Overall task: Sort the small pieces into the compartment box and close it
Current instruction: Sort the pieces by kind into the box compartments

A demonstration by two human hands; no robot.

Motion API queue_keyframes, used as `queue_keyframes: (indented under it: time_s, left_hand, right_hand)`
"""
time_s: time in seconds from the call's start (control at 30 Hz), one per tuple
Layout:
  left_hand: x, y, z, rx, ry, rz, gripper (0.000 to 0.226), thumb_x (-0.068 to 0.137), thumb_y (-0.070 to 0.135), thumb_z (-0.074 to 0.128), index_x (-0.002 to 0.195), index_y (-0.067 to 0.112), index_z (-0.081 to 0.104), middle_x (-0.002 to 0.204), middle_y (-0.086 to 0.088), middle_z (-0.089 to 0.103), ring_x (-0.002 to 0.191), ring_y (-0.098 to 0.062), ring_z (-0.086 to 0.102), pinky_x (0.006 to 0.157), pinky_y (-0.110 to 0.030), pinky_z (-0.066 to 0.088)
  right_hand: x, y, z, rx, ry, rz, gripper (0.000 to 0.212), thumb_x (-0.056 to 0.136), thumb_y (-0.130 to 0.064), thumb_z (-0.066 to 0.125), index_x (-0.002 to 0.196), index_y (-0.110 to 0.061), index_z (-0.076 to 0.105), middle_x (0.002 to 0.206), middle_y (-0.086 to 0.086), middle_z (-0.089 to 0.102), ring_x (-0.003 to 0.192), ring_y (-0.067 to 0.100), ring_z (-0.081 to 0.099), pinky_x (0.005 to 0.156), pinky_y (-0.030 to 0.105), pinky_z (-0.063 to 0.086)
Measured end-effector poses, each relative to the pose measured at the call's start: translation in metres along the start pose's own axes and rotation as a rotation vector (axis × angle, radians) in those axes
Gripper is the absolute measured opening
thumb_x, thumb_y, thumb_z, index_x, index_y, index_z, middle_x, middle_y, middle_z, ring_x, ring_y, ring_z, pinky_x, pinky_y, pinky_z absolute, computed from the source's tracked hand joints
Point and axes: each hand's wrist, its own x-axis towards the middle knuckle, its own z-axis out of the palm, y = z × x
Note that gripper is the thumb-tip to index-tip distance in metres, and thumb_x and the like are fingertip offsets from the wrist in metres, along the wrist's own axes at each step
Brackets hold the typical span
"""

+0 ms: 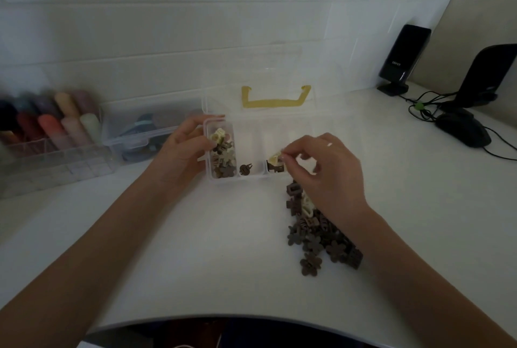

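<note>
A clear compartment box [251, 177] stands open on the white table, its lid [275, 81] with a yellow handle tilted back. The left compartment holds several brown and cream flower clips [222, 157]. One dark clip [245, 169] lies in the middle compartment. My left hand [184, 149] grips the box's left end. Over the right compartment my right hand [321, 163] pinches a cream clip [275, 156] above a dark one. A pile of brown clips [316, 233] lies under my right wrist.
At the left stand a clear organiser with coloured rolls [53, 126] and a clear latched box [145, 132]. At the right back are two black speakers [402, 59], a black mouse [464, 129] and cables. The table's front edge runs along the bottom.
</note>
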Motion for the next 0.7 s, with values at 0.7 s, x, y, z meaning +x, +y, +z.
queue_keyframes:
  time_s: [0.7]
  left_hand:
    - [0.0,0.0,0.002,-0.027,0.015,-0.001,0.042,0.061,0.0,0.058,0.094,0.024,0.068,0.089,0.002,0.071,0.081,-0.015,0.066,0.069,-0.033,0.056]
  right_hand:
    - [0.001,0.006,-0.037,-0.194,-0.73,-0.018,0.022,0.076,-0.046,0.062,0.096,-0.041,0.068,0.044,-0.023,0.045,0.052,-0.006,0.046,0.062,0.016,0.039]
